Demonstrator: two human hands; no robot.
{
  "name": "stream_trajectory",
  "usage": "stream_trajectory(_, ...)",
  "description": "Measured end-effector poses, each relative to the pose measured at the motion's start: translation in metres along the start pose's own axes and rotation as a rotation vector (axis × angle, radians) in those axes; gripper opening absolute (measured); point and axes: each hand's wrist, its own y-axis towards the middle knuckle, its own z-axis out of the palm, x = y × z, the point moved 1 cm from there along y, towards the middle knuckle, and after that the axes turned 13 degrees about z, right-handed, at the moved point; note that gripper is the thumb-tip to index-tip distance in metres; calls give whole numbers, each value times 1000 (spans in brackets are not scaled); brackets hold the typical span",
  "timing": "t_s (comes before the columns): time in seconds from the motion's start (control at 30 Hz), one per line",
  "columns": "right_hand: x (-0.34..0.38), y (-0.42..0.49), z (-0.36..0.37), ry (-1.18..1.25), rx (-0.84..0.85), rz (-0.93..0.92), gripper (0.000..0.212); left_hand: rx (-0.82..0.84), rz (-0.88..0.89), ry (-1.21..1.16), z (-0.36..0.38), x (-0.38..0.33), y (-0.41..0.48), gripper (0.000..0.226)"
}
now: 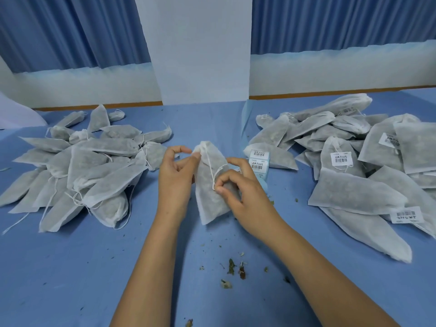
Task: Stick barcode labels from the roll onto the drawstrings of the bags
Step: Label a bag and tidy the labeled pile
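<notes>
Left hand (pixel 175 185) pinches bag (pixel 212 204) neck; right hand (pixel 246 197) pinches drawstring (pixel 210 169) between thumb, forefinger.

Small packing workroom, hand-labelling bench, seen from my seat. Long work table (pixel 70 279) under blue cloth. Left of my left hand (pixel 174 182): loose heap of plain white bags (pixel 82 166), filled, strings trailing. Right of my right hand (pixel 245 197): heap of bags with barcode stickers (pixel 354 166). Just beyond right hand: label roll (pixel 258 161). Dried herb crumbs (pixel 233 267) on cloth between my forearms. One bag (pixel 212 204) gripped in left hand, its drawstring (pixel 211 171) pinched in right. Beyond both hands: plain white wall (pixel 200 55), blue curtains (pixel 70 31) either side.
</notes>
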Motion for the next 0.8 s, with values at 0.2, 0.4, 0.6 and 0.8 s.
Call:
stream_trajectory(0.2, -2, 6, -8, 19, -97, 51, 5, 431, 196, -27, 3, -6, -5, 28)
stream_trajectory(0.4, -3, 8, -12, 90, -52, 21, 10, 439, 163, 34, 2, -2, -5, 30)
stream_trajectory(0.6, -33, 16, -23, -306, -440, 254, 14, 54, 275, 402, 3, 9, -1, 37)
stream_trajectory(0.8, -39, 20, -13, -562, -334, 231, 13, 83, 504, 756, 6, 17, -4, 30)
